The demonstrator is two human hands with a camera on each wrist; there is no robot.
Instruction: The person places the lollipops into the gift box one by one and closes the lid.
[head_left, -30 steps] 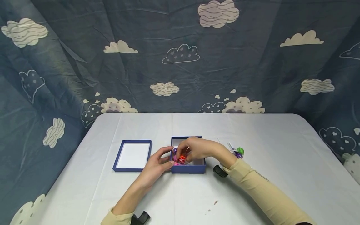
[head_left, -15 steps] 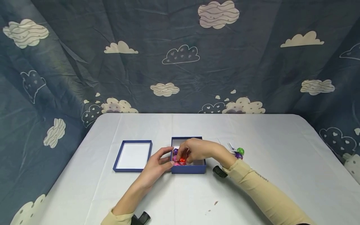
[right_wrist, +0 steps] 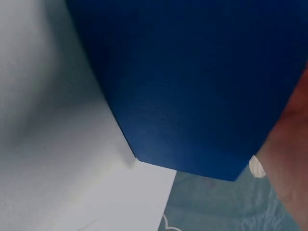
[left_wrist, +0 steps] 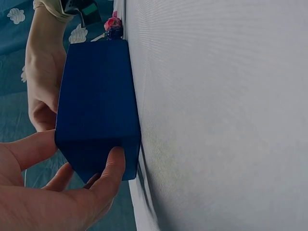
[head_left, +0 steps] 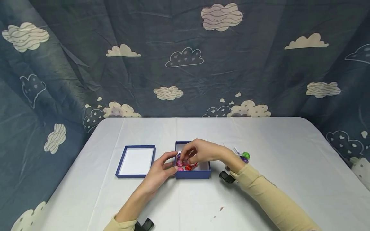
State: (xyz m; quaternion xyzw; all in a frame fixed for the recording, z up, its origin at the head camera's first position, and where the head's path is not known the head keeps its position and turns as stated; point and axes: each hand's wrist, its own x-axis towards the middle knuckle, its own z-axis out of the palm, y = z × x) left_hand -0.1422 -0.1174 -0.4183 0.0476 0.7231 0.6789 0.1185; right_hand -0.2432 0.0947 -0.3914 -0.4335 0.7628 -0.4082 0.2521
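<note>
A blue open-topped box (head_left: 193, 175) with a white inside stands mid-table. My left hand (head_left: 160, 170) rests against its left wall, thumb and fingertips touching the side and rim; the left wrist view also shows this. Over the box's left half is my right hand (head_left: 202, 151), its fingers bent down inside and its thumb apart from them. Nothing shows between its fingertips. Beneath it lie wrapped candies: a red one (head_left: 188, 167), pink ones (head_left: 180, 163) and a purple one (head_left: 178, 156), partly hidden by the hand. The right wrist view shows mostly the box's outer wall (right_wrist: 183, 96).
A blue-rimmed lid (head_left: 136, 175) lies inside-up to the left of the box. Right of the box, partly behind the right forearm, are lollipops with white sticks, a green one (head_left: 246, 156) among them. Small brownish specks (head_left: 221, 209) lie near the front of the white table (head_left: 274, 138).
My right hand has lifted a little from the red candy, which now lies more exposed on the box floor with its fingers off it. The left hand stays against the box.
</note>
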